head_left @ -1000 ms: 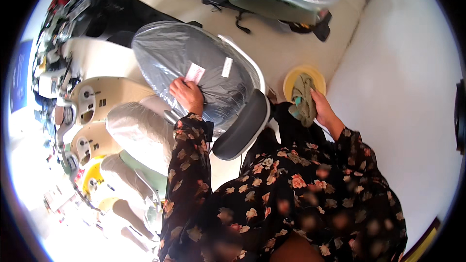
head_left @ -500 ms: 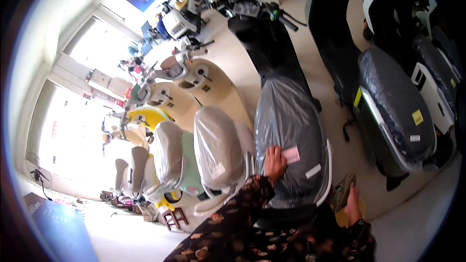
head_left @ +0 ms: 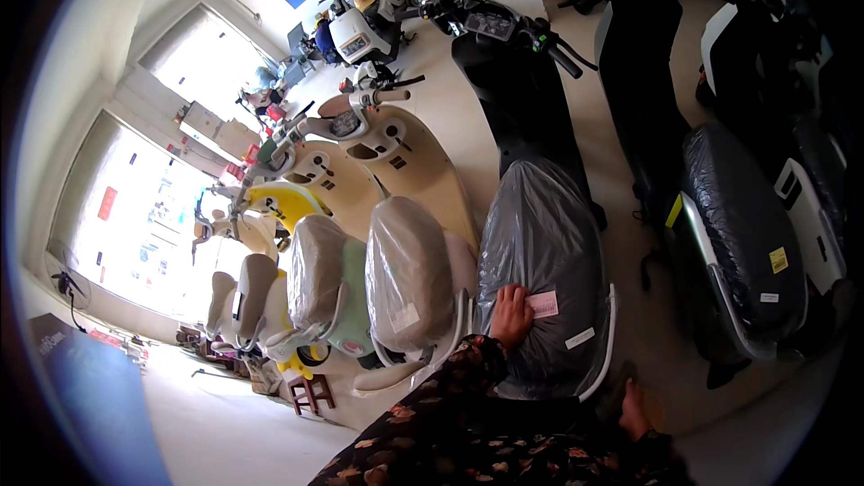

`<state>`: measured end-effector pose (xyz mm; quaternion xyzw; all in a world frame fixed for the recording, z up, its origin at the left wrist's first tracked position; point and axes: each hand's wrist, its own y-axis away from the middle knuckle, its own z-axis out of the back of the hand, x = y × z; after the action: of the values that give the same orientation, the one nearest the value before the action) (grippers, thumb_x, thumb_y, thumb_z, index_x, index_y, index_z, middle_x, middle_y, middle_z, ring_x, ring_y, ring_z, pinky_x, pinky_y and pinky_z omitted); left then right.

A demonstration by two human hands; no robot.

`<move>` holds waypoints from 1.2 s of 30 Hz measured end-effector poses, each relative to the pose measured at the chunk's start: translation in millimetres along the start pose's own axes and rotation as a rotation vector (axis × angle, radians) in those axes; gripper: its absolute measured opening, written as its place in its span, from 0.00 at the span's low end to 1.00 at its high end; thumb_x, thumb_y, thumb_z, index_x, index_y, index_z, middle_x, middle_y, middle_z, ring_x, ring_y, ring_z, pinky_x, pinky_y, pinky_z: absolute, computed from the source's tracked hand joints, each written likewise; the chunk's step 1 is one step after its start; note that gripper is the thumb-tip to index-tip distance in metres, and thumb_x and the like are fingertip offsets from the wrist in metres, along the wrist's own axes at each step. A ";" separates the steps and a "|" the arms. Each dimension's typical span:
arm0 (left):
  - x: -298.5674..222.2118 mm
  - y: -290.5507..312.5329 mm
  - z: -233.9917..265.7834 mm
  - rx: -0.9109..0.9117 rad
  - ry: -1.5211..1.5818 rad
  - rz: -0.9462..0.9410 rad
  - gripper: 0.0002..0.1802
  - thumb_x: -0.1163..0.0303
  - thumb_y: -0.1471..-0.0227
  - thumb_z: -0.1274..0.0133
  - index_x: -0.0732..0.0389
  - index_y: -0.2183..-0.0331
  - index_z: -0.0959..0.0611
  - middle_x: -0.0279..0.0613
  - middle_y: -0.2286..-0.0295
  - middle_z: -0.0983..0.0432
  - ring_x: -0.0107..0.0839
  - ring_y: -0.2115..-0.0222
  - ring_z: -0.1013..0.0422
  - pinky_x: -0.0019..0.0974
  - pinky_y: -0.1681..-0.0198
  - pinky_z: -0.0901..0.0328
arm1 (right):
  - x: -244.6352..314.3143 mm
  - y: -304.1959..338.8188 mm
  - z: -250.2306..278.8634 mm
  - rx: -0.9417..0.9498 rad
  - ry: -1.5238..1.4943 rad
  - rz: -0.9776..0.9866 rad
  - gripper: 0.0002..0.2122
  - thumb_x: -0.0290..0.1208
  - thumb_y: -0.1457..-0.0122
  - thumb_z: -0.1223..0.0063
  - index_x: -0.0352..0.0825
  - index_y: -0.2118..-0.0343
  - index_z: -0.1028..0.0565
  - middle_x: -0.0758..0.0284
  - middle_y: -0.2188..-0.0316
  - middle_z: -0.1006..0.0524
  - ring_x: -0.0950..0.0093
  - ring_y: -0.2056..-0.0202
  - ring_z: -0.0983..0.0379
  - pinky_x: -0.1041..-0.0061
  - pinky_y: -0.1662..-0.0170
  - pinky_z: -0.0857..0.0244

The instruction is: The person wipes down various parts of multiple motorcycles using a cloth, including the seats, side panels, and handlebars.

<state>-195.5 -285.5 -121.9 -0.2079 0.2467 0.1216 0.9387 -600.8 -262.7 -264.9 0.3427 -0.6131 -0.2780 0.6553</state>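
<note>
A dark grey scooter seat (head_left: 545, 252) in clear plastic wrap lies in front of me, with a pink label (head_left: 543, 304) and a white label (head_left: 580, 338) toward its rear. My left hand (head_left: 511, 318) rests on the wrapped seat just left of the pink label, its fingers laid on the surface. Low beside the rear of this seat, my right hand (head_left: 635, 414) is closed on a dark olive, cloth-like thing (head_left: 618, 384). Shadow hides most of that thing and part of the fingers. A pale grab rail (head_left: 612, 324) curves round the seat's right rear.
Wrapped beige seats (head_left: 409, 274) of cream and green scooters stand close on the left. Another black scooter with a wrapped seat (head_left: 742, 234) is parked to the right. A small wooden stool (head_left: 311, 393) and a blue panel (head_left: 90, 405) are at lower left.
My right hand has drawn down and slightly left with the olive thing, into darker shadow. The left hand keeps its place beside the pink label. The whole view has shifted a little.
</note>
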 end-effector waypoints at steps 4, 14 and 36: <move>2.0 -7.6 -2.2 -0.018 0.009 -0.052 0.14 0.73 0.51 0.51 0.66 0.60 0.25 0.56 0.59 0.32 0.57 0.56 0.36 0.53 0.48 0.39 | -22.8 -2.4 23.6 0.037 0.716 0.612 0.30 0.49 0.32 0.55 0.28 0.38 0.39 0.53 0.40 0.34 0.57 0.40 0.39 0.63 0.37 0.44; 20.3 -0.8 15.7 0.261 0.145 -0.029 0.25 0.76 0.51 0.46 0.63 0.48 0.26 0.53 0.49 0.29 0.53 0.46 0.36 0.47 0.43 0.41 | 80.4 -26.9 -7.4 0.127 0.087 -0.008 0.31 0.51 0.30 0.57 0.29 0.35 0.39 0.60 0.38 0.33 0.64 0.40 0.36 0.66 0.39 0.42; -242.7 125.8 183.8 0.504 -0.087 0.871 0.30 0.80 0.45 0.48 0.57 0.40 0.27 0.54 0.34 0.47 0.52 0.32 0.51 0.50 0.32 0.53 | 85.8 -76.0 -39.7 0.315 -0.070 -0.542 0.29 0.50 0.30 0.59 0.41 0.31 0.44 0.60 0.36 0.36 0.62 0.38 0.38 0.62 0.36 0.43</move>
<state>-367.3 -121.9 106.8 0.1526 0.2929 0.4472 0.8312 -549.1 -372.1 -272.9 0.5811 -0.5573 -0.3556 0.4747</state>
